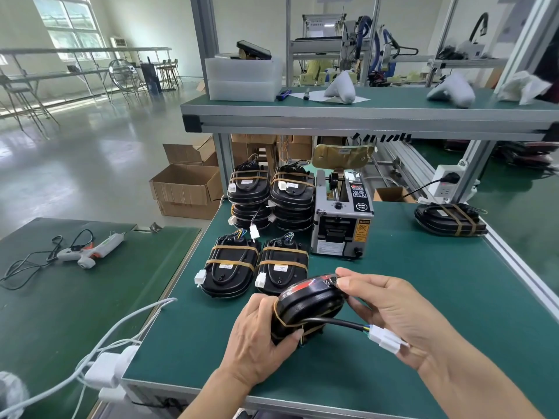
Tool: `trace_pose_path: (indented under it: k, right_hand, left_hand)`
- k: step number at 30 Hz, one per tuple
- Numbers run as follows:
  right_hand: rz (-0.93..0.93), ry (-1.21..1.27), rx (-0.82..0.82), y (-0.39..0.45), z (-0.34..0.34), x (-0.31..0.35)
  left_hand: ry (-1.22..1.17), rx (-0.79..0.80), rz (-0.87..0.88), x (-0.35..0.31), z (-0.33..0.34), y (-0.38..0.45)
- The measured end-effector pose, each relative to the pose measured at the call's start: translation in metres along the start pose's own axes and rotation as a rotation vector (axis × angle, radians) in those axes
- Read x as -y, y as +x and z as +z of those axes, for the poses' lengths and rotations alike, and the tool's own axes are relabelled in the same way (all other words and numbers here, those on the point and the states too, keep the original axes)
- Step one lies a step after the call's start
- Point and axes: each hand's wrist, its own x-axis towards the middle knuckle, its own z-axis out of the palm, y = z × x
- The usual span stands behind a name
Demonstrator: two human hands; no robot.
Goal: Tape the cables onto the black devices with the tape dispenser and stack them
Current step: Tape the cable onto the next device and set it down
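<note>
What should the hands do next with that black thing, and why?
Probably lay the cable against the black device and fetch tape from the tape dispenser. Left hand and right hand hold it, but its white plug hangs loose.

Held device (305,309) underside hidden; left hand (260,343) fingers behind it; dispenser (343,216) labels unreadable.

Factory assembly hall: green-matted workbench (393,297) on aluminium framing, tape dispenser (343,219) at 12 o'clock, cardboard boxes (184,186) at 10 o'clock, machinery (357,43) at 1 o'clock, polished floor (90,152) beyond.
</note>
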Motion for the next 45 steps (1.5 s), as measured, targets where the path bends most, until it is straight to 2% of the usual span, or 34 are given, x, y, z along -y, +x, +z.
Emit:
trace_pose_path:
  k: [23, 45]
  right_hand:
    - [0.035, 0.003, 0.030, 0.0022, -0.0045, 0.0019]
    - [0.005, -0.103, -0.038, 0.0024, -0.0004, 0.0048]
  left_hand:
    - [0.001, -0.006, 0.017, -0.0018, 0.0000, 0.0006]
    - [-0.015, -0.020, 0.053, -0.0018, -0.0008, 0.0015]
